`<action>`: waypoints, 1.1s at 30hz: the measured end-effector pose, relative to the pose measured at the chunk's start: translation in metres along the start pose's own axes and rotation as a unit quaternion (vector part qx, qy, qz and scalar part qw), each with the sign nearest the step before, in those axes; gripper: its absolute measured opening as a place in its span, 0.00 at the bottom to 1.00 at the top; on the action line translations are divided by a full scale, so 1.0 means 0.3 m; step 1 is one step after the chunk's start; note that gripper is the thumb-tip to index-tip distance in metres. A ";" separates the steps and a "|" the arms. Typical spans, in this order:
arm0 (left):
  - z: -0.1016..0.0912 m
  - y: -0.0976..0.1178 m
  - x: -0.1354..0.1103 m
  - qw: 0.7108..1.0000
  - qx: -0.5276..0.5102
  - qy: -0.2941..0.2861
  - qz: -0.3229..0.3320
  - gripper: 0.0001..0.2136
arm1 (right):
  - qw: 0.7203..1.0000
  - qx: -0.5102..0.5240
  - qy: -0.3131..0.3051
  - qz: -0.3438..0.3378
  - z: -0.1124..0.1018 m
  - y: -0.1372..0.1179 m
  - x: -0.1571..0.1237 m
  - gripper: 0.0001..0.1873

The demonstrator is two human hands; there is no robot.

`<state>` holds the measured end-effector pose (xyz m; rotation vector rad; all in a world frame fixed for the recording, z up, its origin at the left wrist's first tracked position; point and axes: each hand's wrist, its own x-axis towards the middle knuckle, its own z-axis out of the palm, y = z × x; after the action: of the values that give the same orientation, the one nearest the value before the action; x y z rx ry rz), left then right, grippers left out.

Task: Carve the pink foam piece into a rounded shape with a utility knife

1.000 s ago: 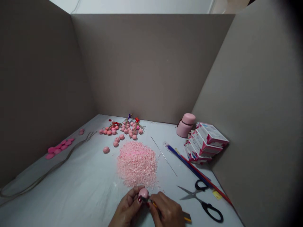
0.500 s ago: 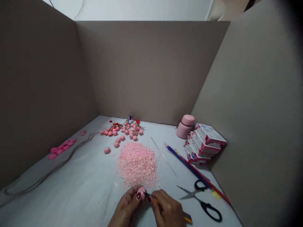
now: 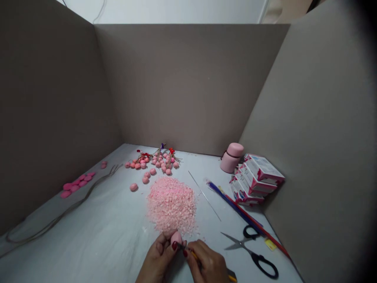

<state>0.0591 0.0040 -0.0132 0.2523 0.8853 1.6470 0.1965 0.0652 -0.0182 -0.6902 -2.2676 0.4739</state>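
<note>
Between the thumb and fingers of my left hand (image 3: 159, 253) is a small rounded pink piece (image 3: 176, 237), maybe soap. My right hand (image 3: 207, 261) is closed around a craft knife (image 3: 194, 255) with a yellow-orange handle. Its dark blade lies against the pink piece beside my left thumb; the exact contact is partly hidden. Just beyond both hands spreads a heap of pink shavings (image 3: 171, 204). Farther back lie loose pink balls (image 3: 133, 187) and bundles of pink balls (image 3: 165, 162) tied with twine and ribbon.
Scissors (image 3: 243, 244) lie spread at right, near blue and red strips (image 3: 235, 205). A thin metal rod (image 3: 204, 195) rests beside the heap. Stacked boxes (image 3: 259, 177) and a pink flask (image 3: 232, 158) stand behind. Twine (image 3: 79, 202) and pink discs (image 3: 75, 184) are at left. Grey panels (image 3: 188, 86) enclose the table.
The knife blade has moved slightly down and toward my left thumb on the pink piece. The piece appears turned a little in my left fingers. The view has shifted slightly.
</note>
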 end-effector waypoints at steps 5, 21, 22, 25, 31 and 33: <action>-0.006 -0.002 0.003 0.996 0.076 0.016 0.036 0.14 | 1.000 -0.007 0.004 0.004 -0.005 0.009 0.003 0.23; 0.019 0.015 -0.032 0.987 0.146 -0.014 0.061 0.14 | 0.996 -0.014 -0.028 0.083 -0.048 0.044 0.024 0.15; 0.020 0.015 -0.033 0.988 0.142 -0.009 0.059 0.14 | 0.996 -0.011 -0.025 0.089 -0.054 0.047 0.026 0.15; 0.024 0.022 -0.031 0.988 0.137 0.012 0.065 0.14 | 0.997 0.009 -0.032 0.063 -0.059 0.035 0.024 0.13; 0.022 0.021 -0.028 0.991 0.112 0.027 0.073 0.15 | 0.998 0.027 -0.054 0.021 -0.035 0.007 0.011 0.13; 0.022 0.017 -0.029 0.991 0.112 0.013 0.068 0.15 | 0.998 0.022 -0.044 0.037 -0.032 0.015 0.013 0.14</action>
<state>0.0617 -0.0012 -0.0027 0.4548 1.0949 1.6782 0.2027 0.0724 -0.0119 -0.7456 -2.3128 0.5989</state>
